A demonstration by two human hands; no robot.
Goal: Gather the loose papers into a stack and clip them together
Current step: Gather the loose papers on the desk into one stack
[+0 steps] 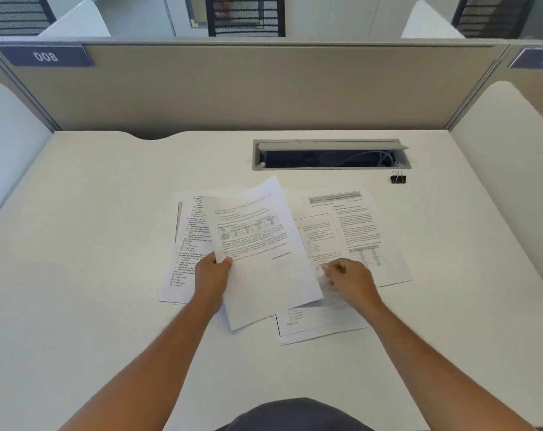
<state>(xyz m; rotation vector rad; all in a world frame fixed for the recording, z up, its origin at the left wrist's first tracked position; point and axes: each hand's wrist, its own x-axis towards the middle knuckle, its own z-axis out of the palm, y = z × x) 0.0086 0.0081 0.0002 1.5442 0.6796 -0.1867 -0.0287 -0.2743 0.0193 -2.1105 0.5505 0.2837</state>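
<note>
Several printed sheets lie spread over the middle of the white desk (108,244). My left hand (212,276) pinches the left edge of a tilted sheet (257,241) that is lifted above the others. A sheet (186,244) lies flat beneath it on the left, another sheet (357,231) lies on the right, and one more sheet (313,325) lies nearest me. My right hand (349,276) rests with curled fingers on the papers by the lifted sheet's right edge; whether it grips a sheet I cannot tell. A black binder clip (398,178) stands alone at the back right.
A grey cable tray (330,154) with its lid raised is set into the desk behind the papers. Beige partition walls (248,88) close off the back, and white side panels (506,169) flank the desk.
</note>
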